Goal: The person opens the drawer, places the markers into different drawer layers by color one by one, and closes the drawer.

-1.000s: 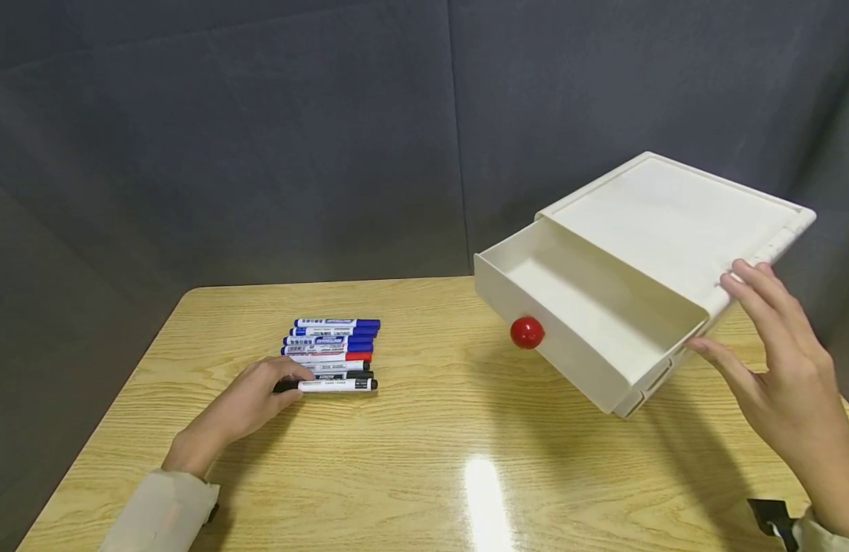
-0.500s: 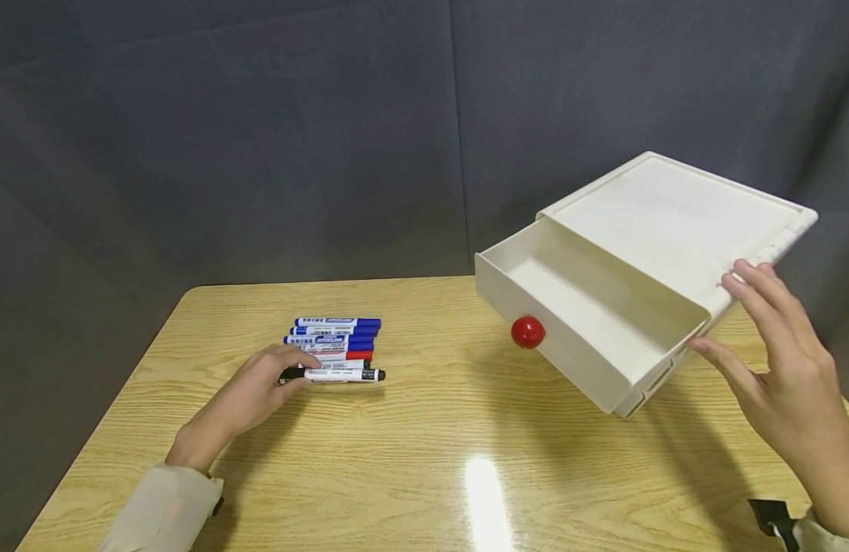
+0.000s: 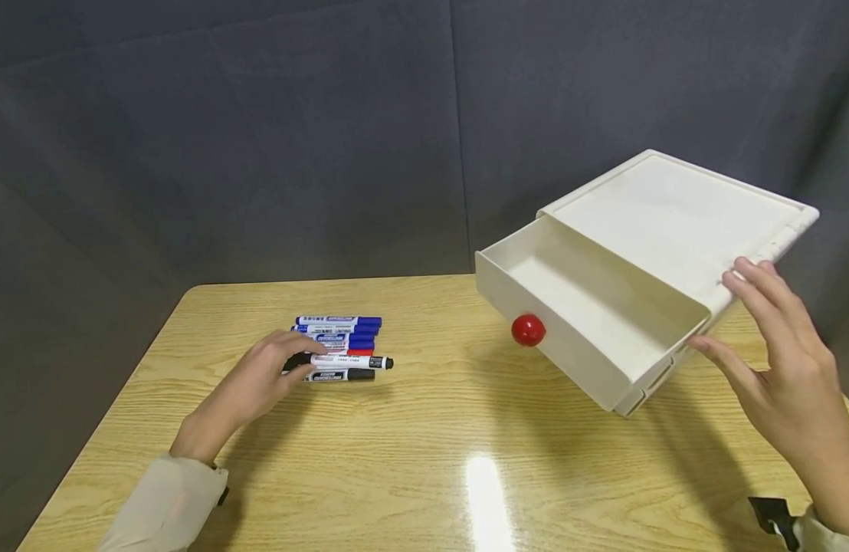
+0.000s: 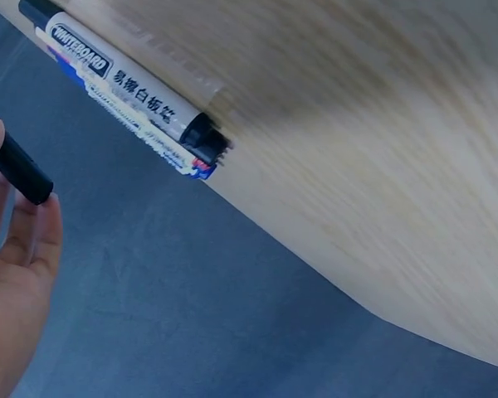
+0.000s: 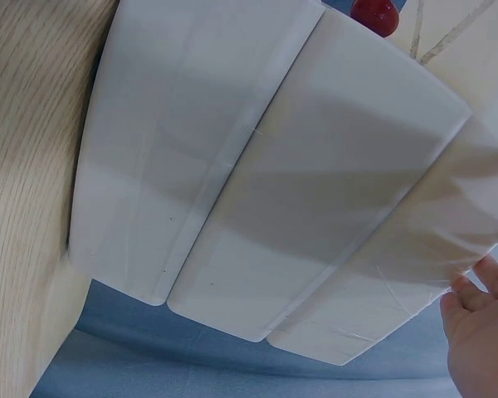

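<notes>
My left hand (image 3: pixel 255 379) pinches a whiteboard marker (image 3: pixel 352 362), white with black ends, just above a row of markers. In the left wrist view the held marker's black end (image 4: pixel 25 174) shows between thumb and fingers. Beneath it, another black marker (image 3: pixel 338 376) lies at the near side of the row; blue markers (image 3: pixel 338 321) and a partly covered red one (image 3: pixel 359 353) lie beyond. My right hand (image 3: pixel 786 360) rests its fingertips on the side edge of a white drawer unit (image 3: pixel 673 218), thumb lower down by the pulled-out top drawer (image 3: pixel 583 291). Nothing lies in that drawer.
A round red knob (image 3: pixel 528 330) sticks out from the drawer's front. The right wrist view shows the unit's side (image 5: pixel 299 182) as stacked panels. Wooden table (image 3: pixel 411 460) lies between the markers and the unit; a dark curtain (image 3: pixel 293 153) hangs behind.
My left hand has raised the marker off the near end of the row and shifted it away from me and slightly right. The black marker behind it now shows in front. My right hand stays put.
</notes>
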`<state>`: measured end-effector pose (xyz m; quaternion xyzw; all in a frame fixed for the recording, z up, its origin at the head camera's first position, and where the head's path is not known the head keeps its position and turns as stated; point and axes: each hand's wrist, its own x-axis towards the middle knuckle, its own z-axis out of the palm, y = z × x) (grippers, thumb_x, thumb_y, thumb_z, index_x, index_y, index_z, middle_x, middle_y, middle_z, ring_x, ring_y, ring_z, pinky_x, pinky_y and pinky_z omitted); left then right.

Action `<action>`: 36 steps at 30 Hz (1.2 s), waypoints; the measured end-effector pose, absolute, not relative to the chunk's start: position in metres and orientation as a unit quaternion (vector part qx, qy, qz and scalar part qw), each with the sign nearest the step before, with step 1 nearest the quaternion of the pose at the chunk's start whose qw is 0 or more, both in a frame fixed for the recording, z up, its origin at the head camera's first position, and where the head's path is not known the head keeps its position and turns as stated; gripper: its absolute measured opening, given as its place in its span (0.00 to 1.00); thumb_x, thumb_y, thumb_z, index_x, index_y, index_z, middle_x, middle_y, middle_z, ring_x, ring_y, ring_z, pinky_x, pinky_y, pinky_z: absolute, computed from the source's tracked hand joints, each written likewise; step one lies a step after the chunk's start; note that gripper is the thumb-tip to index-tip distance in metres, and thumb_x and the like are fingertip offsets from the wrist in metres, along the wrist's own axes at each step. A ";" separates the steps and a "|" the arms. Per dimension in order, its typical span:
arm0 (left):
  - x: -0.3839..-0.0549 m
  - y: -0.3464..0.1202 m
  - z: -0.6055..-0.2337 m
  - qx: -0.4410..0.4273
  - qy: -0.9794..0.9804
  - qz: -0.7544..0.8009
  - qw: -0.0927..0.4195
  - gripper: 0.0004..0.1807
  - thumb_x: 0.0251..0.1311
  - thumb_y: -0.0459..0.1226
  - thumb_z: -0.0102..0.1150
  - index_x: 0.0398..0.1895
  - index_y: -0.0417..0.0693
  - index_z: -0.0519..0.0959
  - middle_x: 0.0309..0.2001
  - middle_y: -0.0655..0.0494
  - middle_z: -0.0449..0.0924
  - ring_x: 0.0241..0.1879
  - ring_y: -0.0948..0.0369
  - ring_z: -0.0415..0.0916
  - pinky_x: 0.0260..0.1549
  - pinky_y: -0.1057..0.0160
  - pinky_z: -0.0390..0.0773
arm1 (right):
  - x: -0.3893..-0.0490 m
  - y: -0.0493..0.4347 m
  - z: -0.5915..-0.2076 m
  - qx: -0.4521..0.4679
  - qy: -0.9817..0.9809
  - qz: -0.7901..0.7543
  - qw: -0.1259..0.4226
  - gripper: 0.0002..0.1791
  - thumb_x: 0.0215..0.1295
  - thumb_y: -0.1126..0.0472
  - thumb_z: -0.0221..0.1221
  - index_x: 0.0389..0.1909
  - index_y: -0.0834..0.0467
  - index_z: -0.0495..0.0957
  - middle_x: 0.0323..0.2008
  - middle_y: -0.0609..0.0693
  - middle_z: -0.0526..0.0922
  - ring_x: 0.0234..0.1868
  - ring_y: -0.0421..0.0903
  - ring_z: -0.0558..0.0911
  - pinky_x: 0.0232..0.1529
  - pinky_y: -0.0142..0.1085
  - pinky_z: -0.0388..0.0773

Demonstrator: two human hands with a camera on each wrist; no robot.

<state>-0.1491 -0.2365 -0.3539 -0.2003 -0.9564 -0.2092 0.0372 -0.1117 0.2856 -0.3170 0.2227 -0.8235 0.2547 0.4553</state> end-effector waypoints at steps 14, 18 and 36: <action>-0.156 -0.225 -0.342 -0.243 -0.943 -0.213 0.078 0.16 0.62 0.30 0.64 0.53 0.47 0.83 0.51 0.52 0.83 0.54 0.51 0.78 0.54 0.46 0.80 | -0.112 0.287 -0.317 0.224 -0.827 0.250 0.450 0.45 0.66 0.35 0.51 0.59 0.75 0.72 0.60 0.74 0.73 0.73 0.58 0.66 0.76 0.32 0.57; -0.156 -0.219 -0.338 -0.249 -0.941 -0.211 0.092 0.16 0.60 0.29 0.65 0.51 0.48 0.83 0.51 0.52 0.84 0.54 0.51 0.78 0.53 0.47 0.80 | -0.112 0.288 -0.317 0.223 -0.828 0.248 0.451 0.45 0.66 0.35 0.50 0.60 0.75 0.72 0.60 0.74 0.73 0.73 0.58 0.66 0.76 0.32 0.57; -0.164 -0.191 -0.311 -0.296 -0.921 -0.220 0.128 0.18 0.56 0.28 0.68 0.51 0.46 0.84 0.50 0.52 0.84 0.54 0.53 0.79 0.56 0.50 0.80 | -0.111 0.288 -0.319 0.217 -0.826 0.256 0.452 0.45 0.65 0.34 0.52 0.59 0.74 0.73 0.60 0.74 0.73 0.73 0.59 0.66 0.76 0.31 0.58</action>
